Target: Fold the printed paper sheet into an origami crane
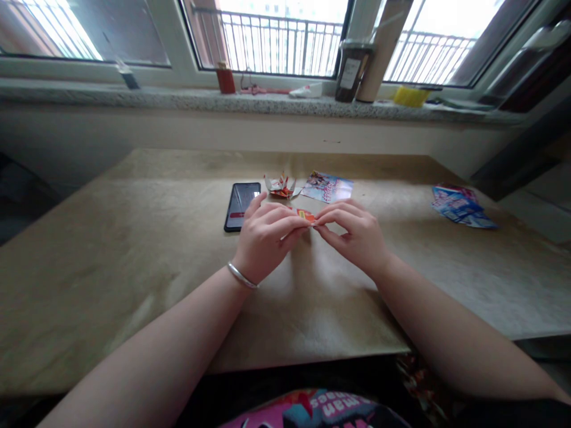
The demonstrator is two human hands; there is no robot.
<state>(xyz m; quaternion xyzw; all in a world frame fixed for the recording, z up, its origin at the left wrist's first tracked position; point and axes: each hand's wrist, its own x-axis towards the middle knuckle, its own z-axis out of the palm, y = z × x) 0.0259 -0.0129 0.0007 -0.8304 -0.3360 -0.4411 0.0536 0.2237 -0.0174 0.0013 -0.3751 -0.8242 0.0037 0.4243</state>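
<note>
A small piece of red-orange printed paper (305,215) is pinched between my two hands above the table. My left hand (267,235), with a silver bangle at the wrist, grips its near edge with thumb and fingers. From the other side my right hand (354,232) holds the same edge between thumb and forefinger. The fingertips of both hands almost meet, hiding part of the paper. Just beyond my left hand lies a dark smartphone (239,205), partly covered by the fingers. Behind the hands sits a folded red-and-white paper piece (282,186) with pointed tips.
A printed sheet (329,186) lies behind my right hand. Several blue and red packets (461,205) are at the right of the table (147,238). On the windowsill (178,102) stand a red container (225,78), a dark lidded jar (351,71) and a yellow object (411,96).
</note>
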